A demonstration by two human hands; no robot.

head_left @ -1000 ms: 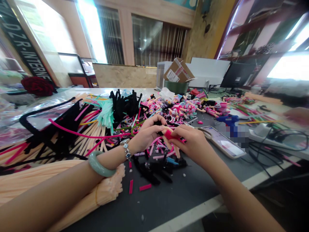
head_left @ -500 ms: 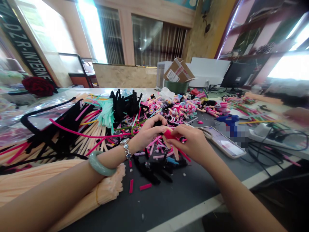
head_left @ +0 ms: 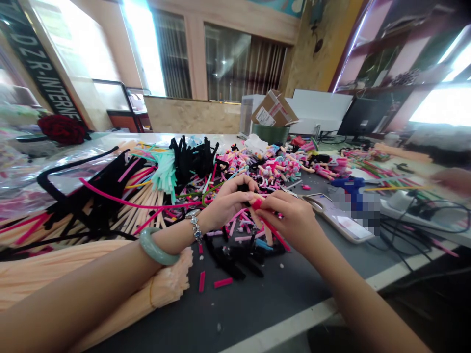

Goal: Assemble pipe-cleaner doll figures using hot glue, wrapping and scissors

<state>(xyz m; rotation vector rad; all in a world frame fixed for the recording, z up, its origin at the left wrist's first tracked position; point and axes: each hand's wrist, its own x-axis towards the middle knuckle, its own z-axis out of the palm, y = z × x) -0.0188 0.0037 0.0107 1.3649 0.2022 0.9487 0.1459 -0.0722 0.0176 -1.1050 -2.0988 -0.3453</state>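
In front of me, above the heaped table, both hands meet at a small pipe-cleaner figure [head_left: 258, 202] in peach and bright pink. My left hand [head_left: 230, 198] pinches its upper end between thumb and fingers; something black shows within the curled fingers. My right hand [head_left: 289, 211] has thumb and fingertips closed on the pink part, covering much of it. Peach strips hang below, and a pink pipe cleaner [head_left: 277, 235] slants down to the right under my right hand. Cut black pipe-cleaner pieces [head_left: 235, 262] lie on the table beneath.
Peach pipe-cleaner bundles [head_left: 165, 284] lie under my left forearm. A pile of small pink figures [head_left: 275, 164] spreads behind my hands. To the right are scissors [head_left: 312, 202], a phone [head_left: 349, 223], a blue glue gun [head_left: 349, 185] and cables. Another person's blurred hand [head_left: 451, 179] shows far right.
My right fingers have shifted slightly over the pink part, so less of it shows between the hands. The left hand keeps its pinch. The whole view has moved a little.
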